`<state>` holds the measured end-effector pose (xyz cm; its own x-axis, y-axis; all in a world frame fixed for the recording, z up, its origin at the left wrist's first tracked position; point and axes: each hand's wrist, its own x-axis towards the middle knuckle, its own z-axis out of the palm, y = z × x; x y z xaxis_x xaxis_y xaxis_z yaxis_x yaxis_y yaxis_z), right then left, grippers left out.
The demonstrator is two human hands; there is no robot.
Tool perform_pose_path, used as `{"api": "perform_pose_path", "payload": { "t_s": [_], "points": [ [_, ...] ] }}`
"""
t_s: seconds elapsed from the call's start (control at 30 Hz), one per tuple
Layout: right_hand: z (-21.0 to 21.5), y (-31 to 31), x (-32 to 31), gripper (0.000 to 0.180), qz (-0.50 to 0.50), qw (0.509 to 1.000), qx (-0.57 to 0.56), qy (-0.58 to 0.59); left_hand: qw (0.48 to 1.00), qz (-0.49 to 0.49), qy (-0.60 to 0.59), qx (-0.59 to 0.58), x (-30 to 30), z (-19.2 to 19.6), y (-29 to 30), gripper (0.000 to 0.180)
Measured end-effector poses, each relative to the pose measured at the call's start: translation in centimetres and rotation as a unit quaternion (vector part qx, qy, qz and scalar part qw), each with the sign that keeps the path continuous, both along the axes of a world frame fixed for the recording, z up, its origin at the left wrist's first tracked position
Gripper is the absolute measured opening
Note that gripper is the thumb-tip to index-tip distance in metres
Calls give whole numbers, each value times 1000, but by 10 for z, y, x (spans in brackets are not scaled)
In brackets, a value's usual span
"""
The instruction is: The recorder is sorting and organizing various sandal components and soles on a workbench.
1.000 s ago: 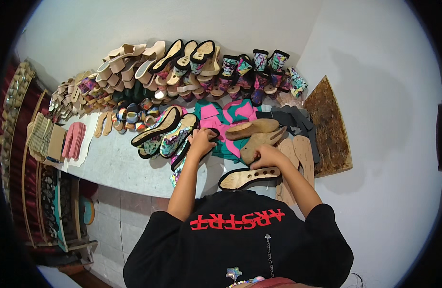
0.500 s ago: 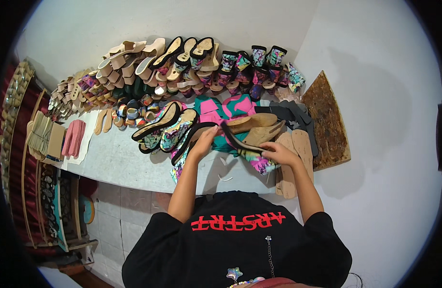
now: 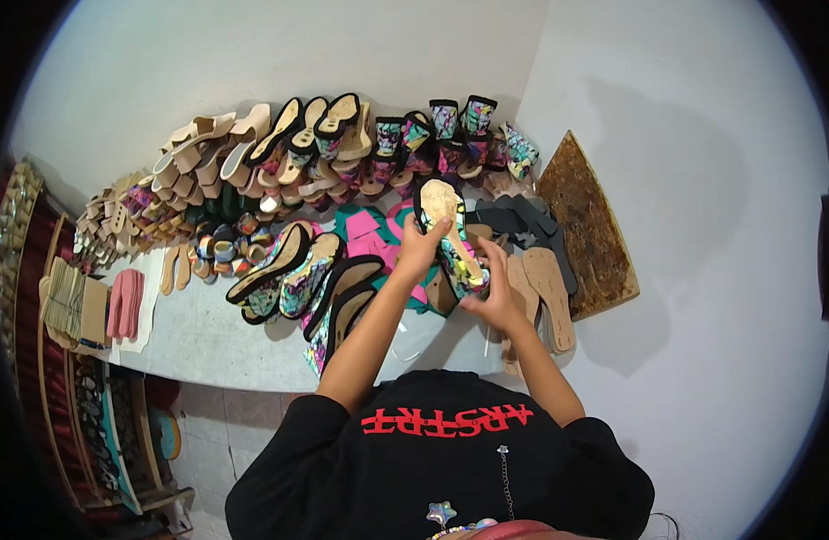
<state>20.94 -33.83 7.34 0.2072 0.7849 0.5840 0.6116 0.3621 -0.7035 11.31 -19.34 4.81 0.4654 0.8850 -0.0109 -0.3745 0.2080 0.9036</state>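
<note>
Between both hands I have a wedge shoe sole [image 3: 440,200], covered at its sides in multicoloured patterned fabric, with a black rim and a bare tan face turned up. My left hand [image 3: 423,250] is closed on its left side, the thumb lying on the tan face. On the right, my right hand [image 3: 495,292] grips the lower end with curled fingers. Just left of my left forearm, several similar patterned wedge soles [image 3: 293,270] lie on the grey table [image 3: 198,337]. Pink and green pieces [image 3: 368,236] spread out behind my left hand.
Stacks of heels and soles [image 3: 342,148] stand along the back wall. Dark grey strips [image 3: 522,220] and tan insole shapes [image 3: 548,297] lie to the right, beside a brown board [image 3: 590,225]. Pink insoles [image 3: 126,304] are at the left end, near a rack [image 3: 126,423].
The wedge sole has been raised and turned so its tan face shows. My left hand has moved right onto it, joining my right hand. The view has shifted slightly.
</note>
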Motion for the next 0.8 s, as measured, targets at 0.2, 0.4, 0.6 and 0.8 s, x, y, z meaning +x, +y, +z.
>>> {"api": "perform_pose_path", "payload": {
  "t_s": [0.2,0.4,0.6,0.8],
  "points": [
    [1,17,37,58,-161,978,39,127,982,-167,-19,-91,48,29,14,50],
    [24,105,116,52,-290,946,75,126,984,-173,50,9,47,50,29,36],
    [19,218,186,52,-331,939,-9,97,984,-166,50,-40,33,23,46,32],
    [-37,267,224,50,-314,946,-65,-47,986,-12,136,96,-9,-16,78,28]
  ]
}}
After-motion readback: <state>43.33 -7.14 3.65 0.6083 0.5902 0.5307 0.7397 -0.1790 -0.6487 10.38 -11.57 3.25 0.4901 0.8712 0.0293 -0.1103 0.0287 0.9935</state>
